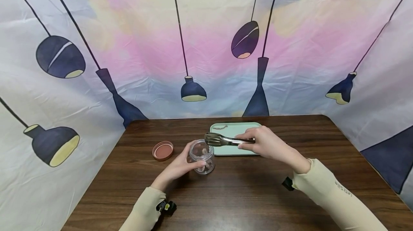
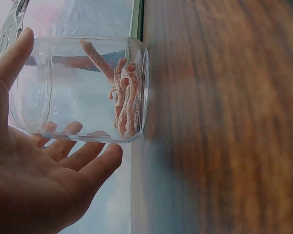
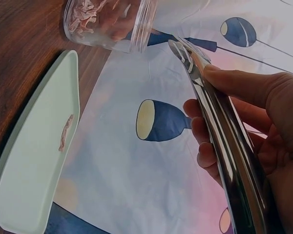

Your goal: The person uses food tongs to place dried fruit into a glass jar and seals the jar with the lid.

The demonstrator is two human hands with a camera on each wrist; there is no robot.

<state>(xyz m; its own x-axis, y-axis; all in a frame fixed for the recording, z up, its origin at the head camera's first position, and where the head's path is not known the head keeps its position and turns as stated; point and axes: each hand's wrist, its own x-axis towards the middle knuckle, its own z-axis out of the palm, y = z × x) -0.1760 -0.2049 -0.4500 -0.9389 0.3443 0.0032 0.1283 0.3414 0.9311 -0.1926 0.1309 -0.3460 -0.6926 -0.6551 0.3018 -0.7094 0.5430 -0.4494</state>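
My left hand (image 1: 179, 166) holds a clear jar (image 1: 206, 168) that stands without its lid on the table, thumb on the near side and fingers around the far side. Inside, reddish, white-dusted dried strips (image 2: 127, 105) lie heaped at the bottom, with one leaning up the wall. My right hand (image 1: 267, 142) grips metal tongs (image 3: 219, 131) by the handles. In the head view the heads of the tongs overlap the jar's rim; the right wrist view shows them close above its mouth, nearly together, with no strip visible between them.
A pale green tray (image 1: 232, 150) lies behind and to the right of the jar. One strip (image 1: 220, 128) rests near its far left corner. Left of the jar, a reddish-brown lid (image 1: 162, 151) lies on the dark wooden table (image 1: 226, 198). A printed cloth (image 1: 145, 44) hangs behind.
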